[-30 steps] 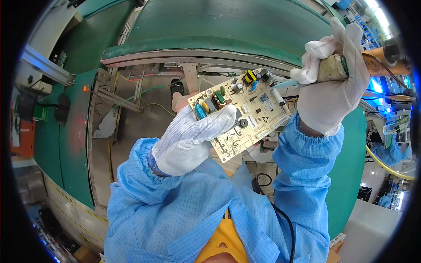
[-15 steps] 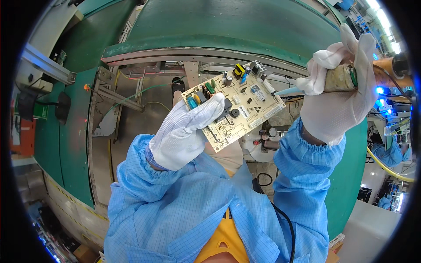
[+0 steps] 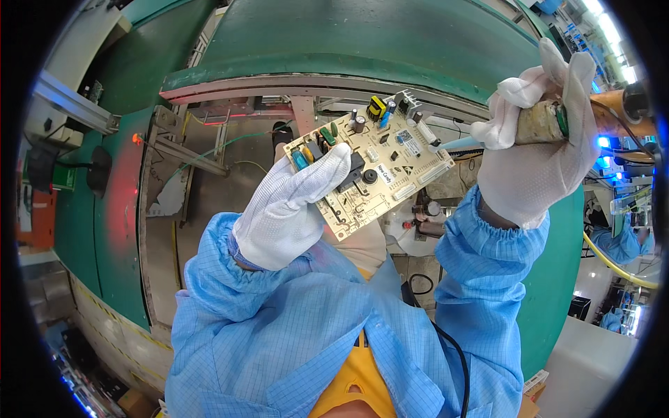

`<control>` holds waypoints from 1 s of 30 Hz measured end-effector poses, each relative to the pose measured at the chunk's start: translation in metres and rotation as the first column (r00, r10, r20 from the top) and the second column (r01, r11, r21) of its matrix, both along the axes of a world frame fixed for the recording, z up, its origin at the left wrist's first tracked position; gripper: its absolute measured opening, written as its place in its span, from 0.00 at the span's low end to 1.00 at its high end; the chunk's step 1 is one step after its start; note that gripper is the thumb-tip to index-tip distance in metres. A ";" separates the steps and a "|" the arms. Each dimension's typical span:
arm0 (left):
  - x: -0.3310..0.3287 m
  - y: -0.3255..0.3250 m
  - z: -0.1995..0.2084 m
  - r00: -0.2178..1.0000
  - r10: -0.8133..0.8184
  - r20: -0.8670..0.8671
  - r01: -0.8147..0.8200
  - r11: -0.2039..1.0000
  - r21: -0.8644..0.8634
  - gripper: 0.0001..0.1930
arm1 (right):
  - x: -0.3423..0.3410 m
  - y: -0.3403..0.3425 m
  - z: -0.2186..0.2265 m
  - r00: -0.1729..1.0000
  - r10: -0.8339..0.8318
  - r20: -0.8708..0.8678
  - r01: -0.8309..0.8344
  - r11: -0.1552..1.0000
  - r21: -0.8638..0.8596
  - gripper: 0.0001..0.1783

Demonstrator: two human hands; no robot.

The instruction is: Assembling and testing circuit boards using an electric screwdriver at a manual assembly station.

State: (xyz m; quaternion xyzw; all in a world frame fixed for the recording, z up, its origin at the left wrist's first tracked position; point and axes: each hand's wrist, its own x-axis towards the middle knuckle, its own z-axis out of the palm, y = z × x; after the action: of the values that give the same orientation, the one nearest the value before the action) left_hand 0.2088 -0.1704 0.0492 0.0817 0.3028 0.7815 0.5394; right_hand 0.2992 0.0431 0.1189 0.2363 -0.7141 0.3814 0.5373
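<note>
My gloved left hand (image 3: pixel 289 209) grips a cream printed circuit board (image 3: pixel 390 188) by its left edge, thumb across the top. The board is tilted, its component side up, with a yellow-and-black transformer (image 3: pixel 376 108), capacitors and white connectors. My gloved right hand (image 3: pixel 533 146) is closed around a tool with a tape-wrapped beige body (image 3: pixel 538 125) and a green end; its exact kind is unclear. A pale blue nozzle (image 3: pixel 456 143) runs from beside those fingers to the board's right edge. Whether its tip touches the board cannot be made out.
A green conveyor belt (image 3: pixel 348 35) with a metal edge runs across the far side. Another green surface (image 3: pixel 111 230) lies to the left. A copper-coloured cylinder (image 3: pixel 617 111) with cables is beside my right hand. A yellow hose (image 3: pixel 617 268) hangs at the right.
The board has shifted slightly left and tilted a little in my left hand. A red glow now shows on the left surface and metal frame. My right hand has barely moved.
</note>
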 end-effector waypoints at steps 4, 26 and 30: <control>-0.001 -0.003 0.001 0.994 0.013 -0.112 -0.018 0.999 -0.045 0.17 | 0.010 -0.030 0.016 0.825 -0.521 0.220 0.528 0.849 0.032 0.19; -0.207 -0.033 0.009 0.643 0.382 -0.664 -0.482 0.875 0.037 0.20 | 0.024 0.089 0.003 0.517 0.273 0.811 0.590 0.573 -0.569 0.19; -0.313 -0.058 -0.005 0.141 0.332 -0.932 -0.853 0.519 0.055 0.28 | 0.025 0.167 -0.028 0.540 0.020 0.842 0.684 0.573 -0.452 0.22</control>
State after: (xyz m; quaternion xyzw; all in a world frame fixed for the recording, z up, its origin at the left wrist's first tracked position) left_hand -0.1038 -0.2281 0.0441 0.1872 0.7230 0.6607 -0.0750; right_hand 0.3239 0.2098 0.0911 -0.3532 -0.6792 0.5751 0.2884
